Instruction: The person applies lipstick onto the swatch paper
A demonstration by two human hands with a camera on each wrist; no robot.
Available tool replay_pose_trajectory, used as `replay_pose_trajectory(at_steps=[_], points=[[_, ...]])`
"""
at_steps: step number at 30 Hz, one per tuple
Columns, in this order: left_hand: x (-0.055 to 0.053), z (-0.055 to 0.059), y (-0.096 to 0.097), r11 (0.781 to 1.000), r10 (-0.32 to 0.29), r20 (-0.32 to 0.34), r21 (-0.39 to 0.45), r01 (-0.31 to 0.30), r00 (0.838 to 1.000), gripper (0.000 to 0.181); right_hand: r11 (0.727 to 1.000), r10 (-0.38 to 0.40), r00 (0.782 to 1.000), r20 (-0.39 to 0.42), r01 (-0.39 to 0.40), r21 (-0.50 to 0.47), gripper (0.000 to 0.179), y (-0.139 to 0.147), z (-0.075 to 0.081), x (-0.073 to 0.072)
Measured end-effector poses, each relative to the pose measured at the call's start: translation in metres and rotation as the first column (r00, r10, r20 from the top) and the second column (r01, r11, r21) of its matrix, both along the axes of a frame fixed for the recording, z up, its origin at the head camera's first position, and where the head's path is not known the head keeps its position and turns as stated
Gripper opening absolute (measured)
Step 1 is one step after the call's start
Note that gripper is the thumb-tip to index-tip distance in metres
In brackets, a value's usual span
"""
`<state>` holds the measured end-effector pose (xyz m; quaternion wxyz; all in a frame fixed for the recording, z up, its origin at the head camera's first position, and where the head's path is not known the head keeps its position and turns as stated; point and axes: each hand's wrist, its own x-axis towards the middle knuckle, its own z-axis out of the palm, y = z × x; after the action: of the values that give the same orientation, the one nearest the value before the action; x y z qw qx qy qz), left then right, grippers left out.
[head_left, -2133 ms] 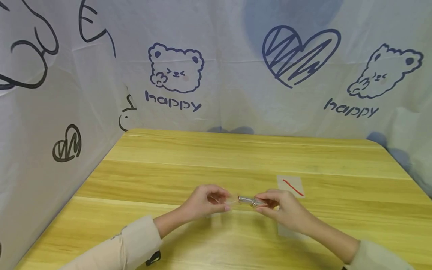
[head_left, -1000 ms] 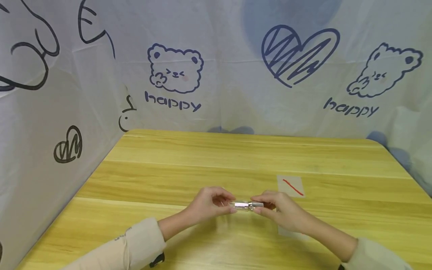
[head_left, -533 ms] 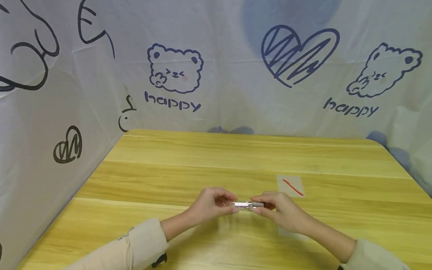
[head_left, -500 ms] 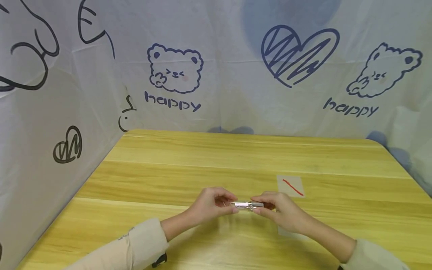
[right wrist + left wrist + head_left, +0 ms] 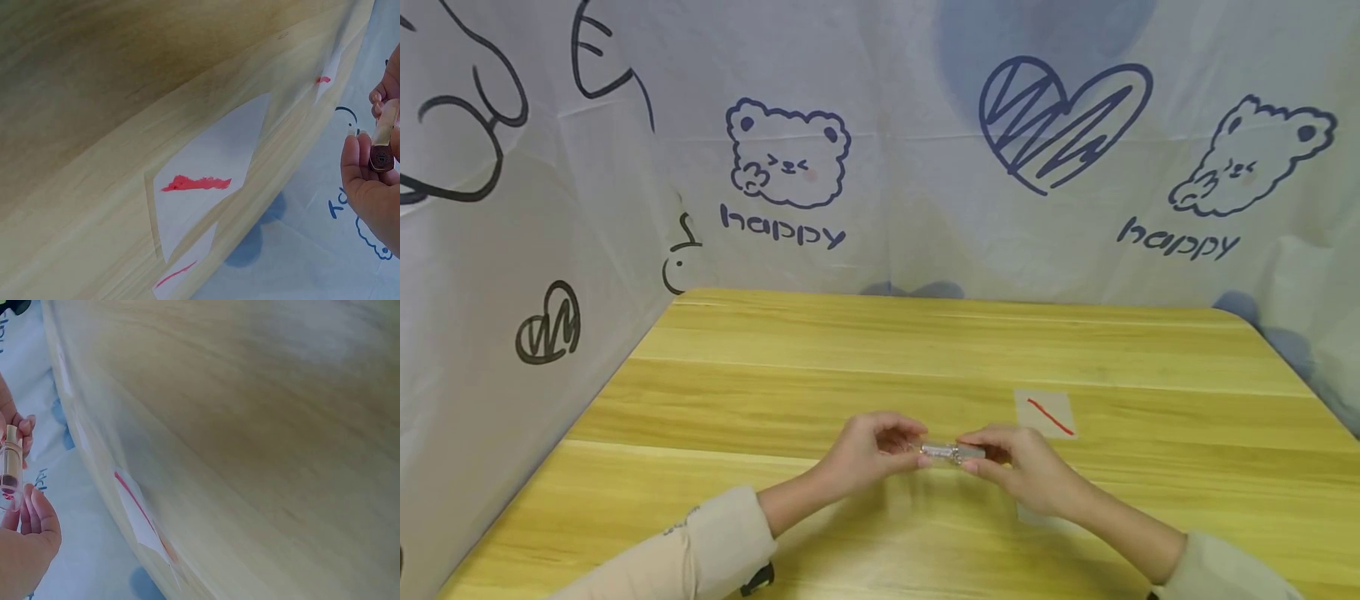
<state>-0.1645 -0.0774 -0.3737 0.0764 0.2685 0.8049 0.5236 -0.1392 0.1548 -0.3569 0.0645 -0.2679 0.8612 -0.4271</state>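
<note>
A lipstick (image 5: 972,452) with a shiny metallic base lies sideways between the two hands, above the wooden table. Over its other end sits a clear cap (image 5: 936,451). My left hand (image 5: 871,454) pinches the cap's end between thumb and fingers. From the other side, my right hand (image 5: 1036,467) grips the base with thumb and fingertips. In the left wrist view the gold-toned lipstick (image 5: 11,456) shows through the transparent cap, with a bit of red near its end. The right wrist view shows the base end (image 5: 382,157) held in the right fingers.
A white paper (image 5: 1047,414) with a red line lies beyond the right hand. Another paper (image 5: 209,162) carries a thick red smear, and a third paper (image 5: 330,72) is also marked red. Printed cloth (image 5: 917,167) hangs behind the table (image 5: 850,333).
Two seconds ago the clear cap and lipstick were apart. The left hand moved slightly right and the cap came over the lipstick. Since then the pair has tilted slightly.
</note>
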Motion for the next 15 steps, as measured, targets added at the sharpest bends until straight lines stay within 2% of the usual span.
replay_pose_trajectory(at_steps=[4, 9, 15], points=[[-0.005, 0.0, -0.001, 0.997, 0.032, 0.077, 0.068, -0.037, 0.997, 0.036, 0.998, -0.039, 0.999, 0.005, 0.04, -0.051, 0.033, -0.001, -0.002, -0.004], [-0.013, 0.003, -0.001, 0.98, 0.088, 0.156, 0.164, -0.113, 0.984, 0.033, 0.985, -0.126, 0.991, 0.046, 0.131, -0.115, 0.03, -0.001, -0.003, -0.011], [-0.021, 0.011, 0.006, 0.962, 0.159, 0.192, 0.192, -0.195, 0.969, 0.026, 0.963, -0.188, 0.972, 0.141, 0.211, -0.171, 0.034, -0.002, -0.002, -0.019]])
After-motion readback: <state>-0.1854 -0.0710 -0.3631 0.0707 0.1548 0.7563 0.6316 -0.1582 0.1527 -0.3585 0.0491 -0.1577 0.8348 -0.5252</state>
